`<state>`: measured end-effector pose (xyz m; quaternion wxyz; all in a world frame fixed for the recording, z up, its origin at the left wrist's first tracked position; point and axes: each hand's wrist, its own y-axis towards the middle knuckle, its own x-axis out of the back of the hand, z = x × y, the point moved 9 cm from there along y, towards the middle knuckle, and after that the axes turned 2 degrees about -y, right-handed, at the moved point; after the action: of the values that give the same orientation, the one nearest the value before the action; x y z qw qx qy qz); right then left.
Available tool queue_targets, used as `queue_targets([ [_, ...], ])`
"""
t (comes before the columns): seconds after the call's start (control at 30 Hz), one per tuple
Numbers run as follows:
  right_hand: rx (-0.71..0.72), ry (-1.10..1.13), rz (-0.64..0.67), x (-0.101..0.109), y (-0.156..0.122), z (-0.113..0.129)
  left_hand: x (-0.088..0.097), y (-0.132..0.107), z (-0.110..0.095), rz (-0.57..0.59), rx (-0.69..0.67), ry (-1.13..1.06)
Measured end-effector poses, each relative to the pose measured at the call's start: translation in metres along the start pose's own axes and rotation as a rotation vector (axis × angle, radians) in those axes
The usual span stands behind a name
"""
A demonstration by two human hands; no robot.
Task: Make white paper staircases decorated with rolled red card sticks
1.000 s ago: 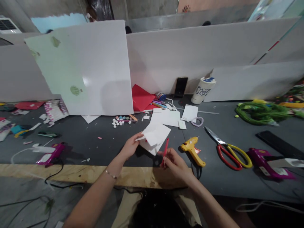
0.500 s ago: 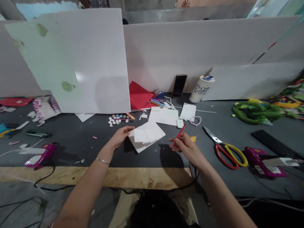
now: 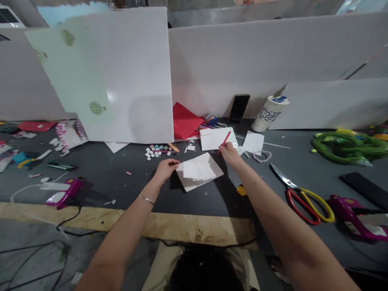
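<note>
Right hand: we see the hand (image 3: 232,155) farther forward than half a second ago, clamped on a red tool (image 3: 224,142) that now overlaps the sheet (image 3: 210,140) in our view.
Left hand: we find this hand (image 3: 165,170) at the card's (image 3: 201,171) left corner, as before; whether the fingers pinch it, we cannot tell.
Spacing: hands apart, card between.
Card: white, angular, smaller pale flaps over a wider base.
Place: above or on the desk (image 3: 178,202), nearer us than the sheet.
</note>
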<state>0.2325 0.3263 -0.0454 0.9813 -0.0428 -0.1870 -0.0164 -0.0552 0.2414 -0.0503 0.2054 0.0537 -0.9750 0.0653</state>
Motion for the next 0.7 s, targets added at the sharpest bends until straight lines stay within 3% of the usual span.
queue_targets([
  [0.13,0.048,0.088,-0.005,0.015,-0.019,0.011,-0.010,0.002,-0.013,-0.086,-0.083,0.101],
  [0.23,0.073,0.126,0.061,0.022,-0.062,0.017,-0.011,-0.002,-0.025,-0.125,-0.144,0.149],
  [0.33,0.095,0.162,0.251,0.010,-0.119,0.019,-0.001,-0.019,-0.034,-0.188,-0.185,0.165],
  [0.43,0.073,0.189,0.359,-0.007,-0.166,0.013,0.011,-0.052,-0.042,-0.247,-0.230,0.100],
  [0.5,0.073,0.164,0.397,-0.020,-0.184,0.010,0.007,-0.076,-0.041,-0.176,-0.205,-0.002],
  [0.7,0.173,0.004,0.436,-0.045,-0.197,0.011,-0.043,-0.123,-0.019,0.175,0.004,-0.307],
])
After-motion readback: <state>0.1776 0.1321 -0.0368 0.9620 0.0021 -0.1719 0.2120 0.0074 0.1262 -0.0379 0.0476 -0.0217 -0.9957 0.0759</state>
